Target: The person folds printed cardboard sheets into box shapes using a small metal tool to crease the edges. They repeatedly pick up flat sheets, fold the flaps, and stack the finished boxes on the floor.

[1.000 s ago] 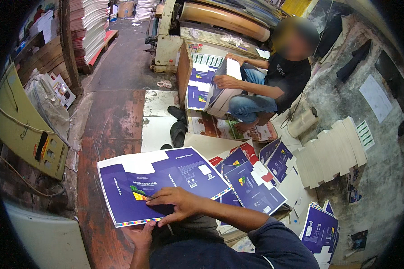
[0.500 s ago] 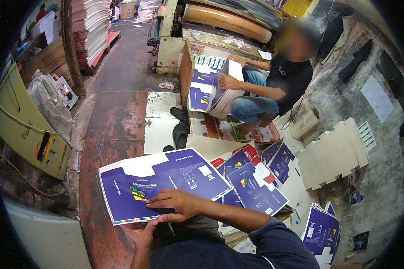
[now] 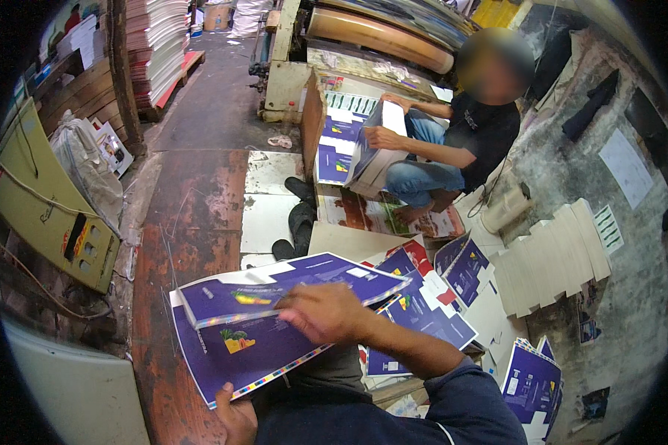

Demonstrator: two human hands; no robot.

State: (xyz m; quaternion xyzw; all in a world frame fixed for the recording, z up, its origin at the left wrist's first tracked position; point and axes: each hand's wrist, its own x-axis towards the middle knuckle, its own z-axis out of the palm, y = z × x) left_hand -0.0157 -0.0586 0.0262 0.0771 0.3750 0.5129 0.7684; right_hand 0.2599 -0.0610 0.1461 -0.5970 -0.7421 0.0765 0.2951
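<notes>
Two overlapping purple printed carton sheets lie across my lap. My left hand (image 3: 237, 419) pinches the near corner of the lower sheet (image 3: 274, 341), its thumb on the edge. Above it, the upper sheet (image 3: 237, 285) is raised and bent, with its near edge lifted off the lower one. My right hand (image 3: 323, 311), smeared by motion, is closed at that raised edge. The sheets carry a vegetable picture, white cut-out shapes and a coloured strip along the border. Whether a tool is in my right hand is hidden.
More purple sheets (image 3: 430, 315) lie to the right, with another pile (image 3: 531, 386) at lower right. A co-worker (image 3: 486, 133) sits ahead, handling a stack of sheets (image 3: 378, 159). A roller machine (image 3: 378, 37) stands behind, a cream metal panel (image 3: 52, 208) at left, and stacked pale board (image 3: 549, 259) at right.
The upper sheet has been lifted and folded away from the lower one. My right hand has moved right and up with it; its dark slim tool no longer shows. My left hand has moved lower.
</notes>
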